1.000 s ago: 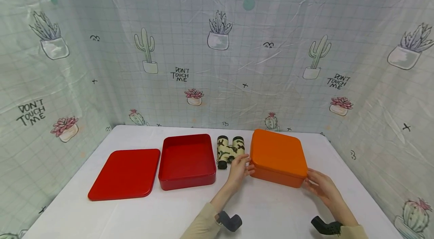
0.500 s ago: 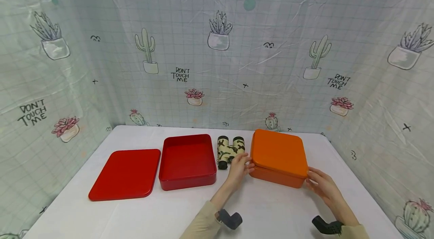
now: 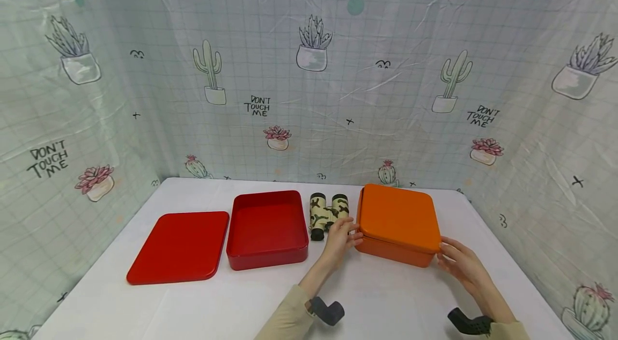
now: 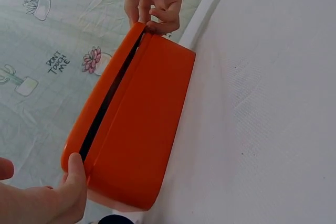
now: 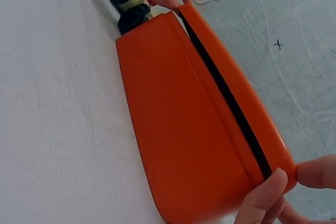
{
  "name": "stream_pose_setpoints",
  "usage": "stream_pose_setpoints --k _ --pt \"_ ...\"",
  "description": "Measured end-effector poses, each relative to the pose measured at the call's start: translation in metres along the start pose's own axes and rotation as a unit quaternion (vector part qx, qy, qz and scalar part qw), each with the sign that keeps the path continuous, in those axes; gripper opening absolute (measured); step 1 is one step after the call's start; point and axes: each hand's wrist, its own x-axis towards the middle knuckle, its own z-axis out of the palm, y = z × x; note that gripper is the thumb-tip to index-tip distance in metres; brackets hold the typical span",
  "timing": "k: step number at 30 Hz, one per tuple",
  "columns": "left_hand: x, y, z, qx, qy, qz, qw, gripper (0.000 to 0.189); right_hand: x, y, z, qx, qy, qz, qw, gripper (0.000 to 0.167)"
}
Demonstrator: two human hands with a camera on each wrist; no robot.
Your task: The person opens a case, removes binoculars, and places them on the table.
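An orange lid (image 3: 398,216) sits on an orange box (image 3: 396,252) at the right of the table. Along the front, a dark gap shows between lid and box in both wrist views, so the lid (image 4: 107,88) is a little raised there. My left hand (image 3: 339,243) grips the lid's front left corner, with the thumb at the gap in the left wrist view. At the front right corner my right hand (image 3: 462,263) pinches the lid (image 5: 237,85) between thumb and fingers. The inside of the orange box is hidden.
Camouflage-patterned binoculars (image 3: 318,216) stand left of the orange box, close behind my left hand. Further left is an open red box (image 3: 267,259), with its flat red lid (image 3: 178,249) lying beside it. A cactus-print sheet (image 3: 309,115) hangs around the white table (image 3: 386,302).
My right hand has shifted very slightly to the right, along with the orange lid's right edge. The left hand has hardly moved. Binoculars and red pieces have stayed put.
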Motion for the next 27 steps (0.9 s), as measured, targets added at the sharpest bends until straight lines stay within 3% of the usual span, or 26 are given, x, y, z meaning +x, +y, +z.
stream_pose_setpoints --k 4,7,11,27 --pt "-0.001 0.001 0.001 -0.004 -0.007 -0.002 1.0000 0.043 -0.004 -0.002 0.002 -0.026 0.020 0.023 0.9992 0.079" --pt "-0.002 0.003 0.003 -0.010 -0.012 -0.005 0.9999 0.044 -0.008 -0.005 0.004 -0.038 0.029 0.036 0.9982 0.073" --pt "-0.003 0.003 0.004 -0.017 -0.012 0.000 0.9998 0.044 -0.011 -0.009 0.004 -0.037 0.033 0.044 0.9978 0.068" --pt "-0.009 0.002 0.009 -0.038 -0.038 -0.001 0.9985 0.040 -0.021 -0.005 -0.010 -0.019 0.038 0.052 0.9978 0.073"
